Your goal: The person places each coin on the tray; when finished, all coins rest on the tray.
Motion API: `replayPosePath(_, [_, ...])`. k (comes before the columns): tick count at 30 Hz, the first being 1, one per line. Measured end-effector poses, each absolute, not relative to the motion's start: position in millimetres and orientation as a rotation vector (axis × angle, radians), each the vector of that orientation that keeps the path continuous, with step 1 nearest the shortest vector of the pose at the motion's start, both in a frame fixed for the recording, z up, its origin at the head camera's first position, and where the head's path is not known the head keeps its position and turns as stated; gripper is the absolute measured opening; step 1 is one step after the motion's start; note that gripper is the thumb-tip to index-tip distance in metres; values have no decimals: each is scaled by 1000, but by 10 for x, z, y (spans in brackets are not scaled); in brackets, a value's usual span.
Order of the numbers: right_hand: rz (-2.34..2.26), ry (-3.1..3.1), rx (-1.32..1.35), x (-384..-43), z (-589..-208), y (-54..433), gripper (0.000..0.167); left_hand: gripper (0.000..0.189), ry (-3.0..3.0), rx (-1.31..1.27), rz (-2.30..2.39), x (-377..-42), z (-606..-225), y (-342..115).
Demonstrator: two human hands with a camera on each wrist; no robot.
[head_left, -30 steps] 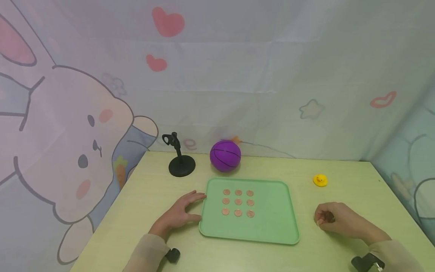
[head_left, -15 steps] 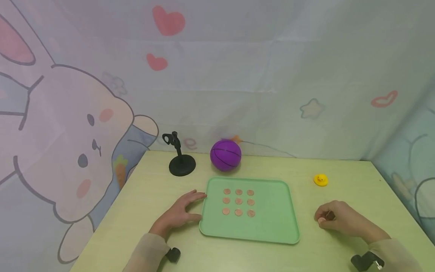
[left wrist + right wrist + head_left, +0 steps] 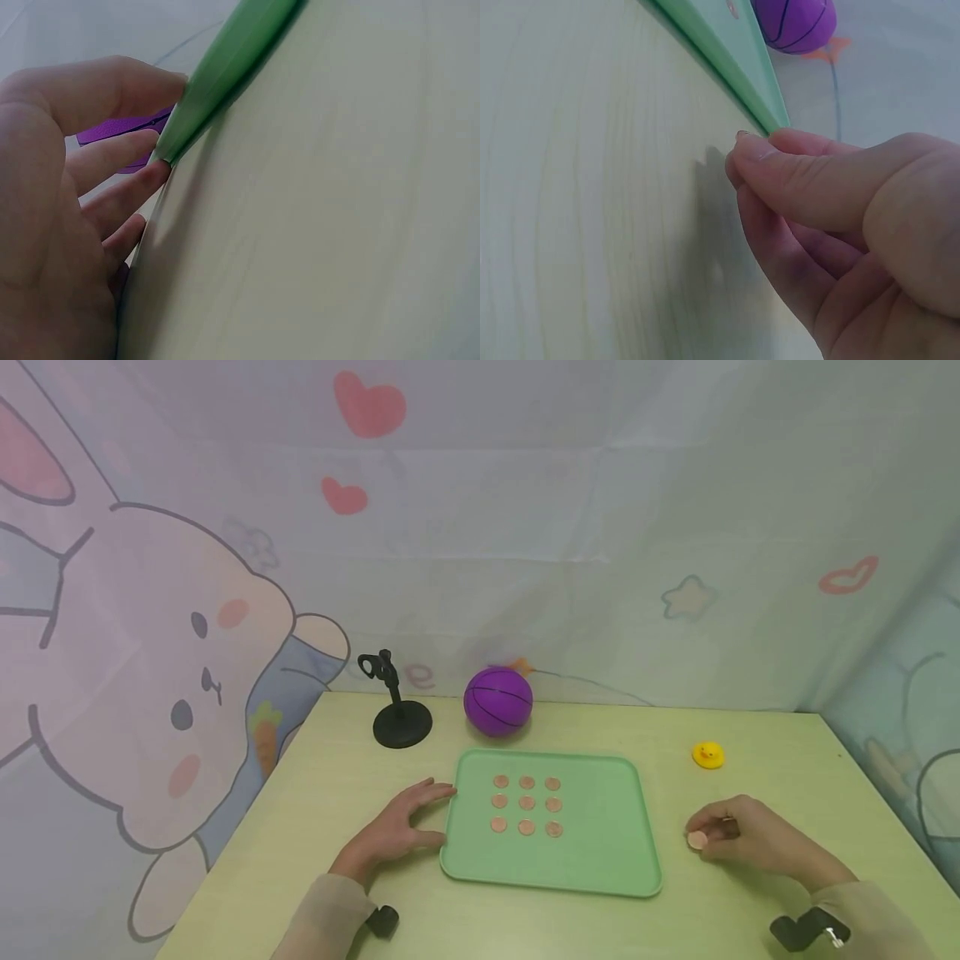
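Note:
A light green tray (image 3: 600,827) lies on the table, with several copper coins (image 3: 527,802) set out on it in three rows of three. My left hand (image 3: 397,831) rests at the tray's left rim, thumb and fingers spread and relaxed; the left wrist view shows the fingertips (image 3: 169,169) against the green edge. To the right of the tray, my right hand (image 3: 750,839) pinches one copper coin (image 3: 697,840) between thumb and fingers, close over the table. In the right wrist view only a sliver of that coin shows past the thumb tip.
Behind the tray sit a purple ball (image 3: 498,702) with black lines and a black stand (image 3: 402,724) on a round base. A small yellow rubber duck (image 3: 708,755) is beyond my right hand. A printed cloth (image 3: 600,527) hangs at the table's back edge.
My right hand has shifted slightly left and away from me, and the coin at its fingertips has come into fuller view. The left hand, tray and coins on it stay put.

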State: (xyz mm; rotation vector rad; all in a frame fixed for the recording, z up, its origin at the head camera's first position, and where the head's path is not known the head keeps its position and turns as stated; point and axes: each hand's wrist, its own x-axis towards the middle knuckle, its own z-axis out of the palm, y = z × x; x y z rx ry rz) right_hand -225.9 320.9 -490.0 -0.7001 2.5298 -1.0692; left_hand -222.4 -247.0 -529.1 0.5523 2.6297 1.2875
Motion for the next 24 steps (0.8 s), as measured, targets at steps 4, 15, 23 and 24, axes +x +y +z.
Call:
replayPosePath(4, [-1107,2541,-701,-2272,-4897,3144,26,75,2632,554,1286,-2219,-5279,-2468])
replayPosePath(15, [-1246,2509,-684,-2358,-4858,2796,24,75,2622,530,1292,-2225,-5269,-2457])
replayPosePath(23, [-1309,2470,-715,-2411,-4853,2492,27,76,2616,513,1288,-2206,-5268,-2463])
replayPosePath(24, [-1311,2471,-721,-2418,-4857,2449,27,76,2617,515,1287,-2207,-5269,-2464])
